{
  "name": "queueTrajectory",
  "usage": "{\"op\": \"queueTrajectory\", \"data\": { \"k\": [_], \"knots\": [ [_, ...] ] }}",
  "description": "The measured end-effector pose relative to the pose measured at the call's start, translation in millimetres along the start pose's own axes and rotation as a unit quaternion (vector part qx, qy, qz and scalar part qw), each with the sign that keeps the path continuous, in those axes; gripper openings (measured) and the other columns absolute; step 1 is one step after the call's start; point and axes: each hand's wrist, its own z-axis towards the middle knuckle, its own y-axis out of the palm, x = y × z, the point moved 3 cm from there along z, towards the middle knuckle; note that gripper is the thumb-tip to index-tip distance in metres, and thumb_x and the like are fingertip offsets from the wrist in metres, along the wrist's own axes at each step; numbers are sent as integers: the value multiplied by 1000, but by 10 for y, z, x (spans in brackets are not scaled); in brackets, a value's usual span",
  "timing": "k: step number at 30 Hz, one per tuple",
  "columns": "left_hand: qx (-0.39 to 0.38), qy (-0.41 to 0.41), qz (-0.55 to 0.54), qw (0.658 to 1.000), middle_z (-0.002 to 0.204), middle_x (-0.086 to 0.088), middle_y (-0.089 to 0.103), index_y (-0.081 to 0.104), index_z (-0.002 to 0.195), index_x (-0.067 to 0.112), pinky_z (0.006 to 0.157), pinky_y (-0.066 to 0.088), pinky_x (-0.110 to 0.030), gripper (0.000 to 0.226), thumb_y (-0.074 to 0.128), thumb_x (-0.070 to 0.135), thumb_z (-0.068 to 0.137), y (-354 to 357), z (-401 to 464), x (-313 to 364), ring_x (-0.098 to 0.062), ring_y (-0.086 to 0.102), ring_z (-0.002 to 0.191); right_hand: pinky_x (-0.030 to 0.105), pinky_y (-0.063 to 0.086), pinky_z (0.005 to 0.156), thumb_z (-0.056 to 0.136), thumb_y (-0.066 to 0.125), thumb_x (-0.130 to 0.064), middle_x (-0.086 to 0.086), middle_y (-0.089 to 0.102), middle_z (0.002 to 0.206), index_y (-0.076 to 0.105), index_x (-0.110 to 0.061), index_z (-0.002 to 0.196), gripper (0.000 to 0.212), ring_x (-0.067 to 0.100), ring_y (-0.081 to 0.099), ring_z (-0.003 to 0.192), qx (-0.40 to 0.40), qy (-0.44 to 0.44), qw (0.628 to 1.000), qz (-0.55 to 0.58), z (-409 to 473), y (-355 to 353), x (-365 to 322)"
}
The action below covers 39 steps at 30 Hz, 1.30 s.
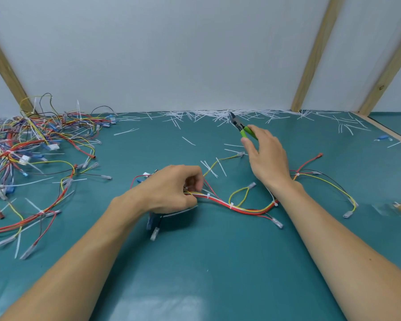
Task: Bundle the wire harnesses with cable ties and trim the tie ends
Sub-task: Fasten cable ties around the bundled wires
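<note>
A wire harness point(239, 208) of red, yellow and white wires lies across the middle of the green mat point(218, 262), with white cable ties point(231, 206) cinched along it. My left hand point(171, 188) grips its left end, fingers curled round the wires. My right hand point(266, 156) reaches forward over the harness, thumb spread wide. Its fairly straight fingers lie on the green handles of the cutters point(241, 127). The cutters' dark jaws point toward the wall.
A tangled pile of harnesses point(33, 144) covers the left of the mat. Several cut white tie ends point(218, 115) litter the far edge along the white wall. Wooden battens point(315, 54) lean at the right and left. A wooden edge point(380, 128) borders the mat's right side.
</note>
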Motion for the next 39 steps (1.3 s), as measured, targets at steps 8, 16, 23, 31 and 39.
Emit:
{"op": "queueTrajectory", "data": {
  "k": [8,16,23,31,39],
  "knots": [
    [-42,64,-31,997,75,7,63,57,79,25,66,46,-28,20,59,7,71,135,3,167,-14,54,71,40,31,116,101,63,-35,-5,57,148,55,-22,146,48,21,45,140,-90,-137,986,-37,-70,104,-220],
    [-85,76,-86,990,68,12,60,62,77,26,61,43,-22,15,59,13,70,241,-20,344,-9,52,63,52,22,122,102,60,-38,-13,56,147,55,-32,144,43,13,42,141,-169,-172,969,-54,-238,297,-496],
    [-41,59,-64,995,73,10,66,65,82,28,65,49,-28,18,59,16,71,220,11,293,-11,59,68,31,39,105,104,56,-27,-8,65,137,66,-25,132,30,17,54,129,-164,-136,977,8,-237,211,-565],
    [343,6,99,934,104,8,64,65,107,23,89,36,-32,29,69,18,79,-101,24,49,-19,58,101,41,50,97,96,54,-26,-8,72,117,54,-28,136,40,18,65,108,-252,-55,962,87,-525,133,-750],
    [378,24,-49,924,108,8,63,68,106,22,94,42,-32,25,77,14,83,-148,-2,-39,-11,57,107,32,35,59,97,67,-28,-6,57,56,68,-19,83,17,8,43,52,-178,-31,960,213,-494,201,-670]
  ]
}}
